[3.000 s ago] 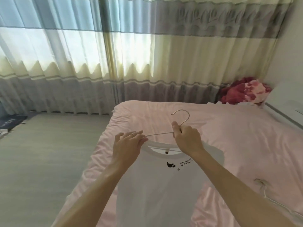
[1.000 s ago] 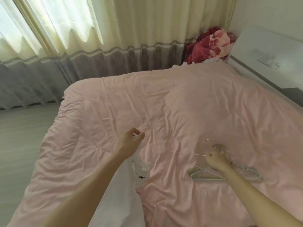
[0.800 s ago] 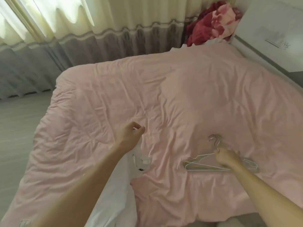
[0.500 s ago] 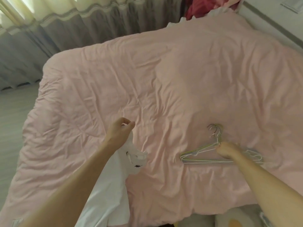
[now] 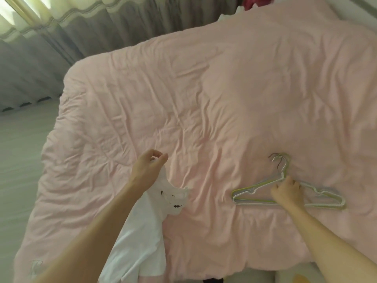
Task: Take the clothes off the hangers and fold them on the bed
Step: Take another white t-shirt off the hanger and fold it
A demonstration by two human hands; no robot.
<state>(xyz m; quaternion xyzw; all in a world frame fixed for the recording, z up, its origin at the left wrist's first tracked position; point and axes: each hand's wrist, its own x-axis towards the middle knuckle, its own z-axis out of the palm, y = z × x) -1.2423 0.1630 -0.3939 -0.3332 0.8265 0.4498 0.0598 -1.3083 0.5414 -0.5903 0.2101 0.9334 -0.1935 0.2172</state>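
Head view. The left grip (image 5: 149,172) is raised just above the bed (image 5: 204,99), its fingertips and thumb pinching the collar end of a white T-shirt (image 5: 146,231). The T-shirt hangs from that pinch and trails back along the forearm towards the near edge of the bed, with a small dark print showing near the collar. The right grip (image 5: 286,190) is curled over the neck of a stack of wire hangers (image 5: 255,201), which lies flat on the pink cover, well to the right of the T-shirt, hooks pointing away. A grey-banded curtain (image 5: 61,37) hangs beyond the bed, and pale floor (image 5: 20,150) lies to the left.
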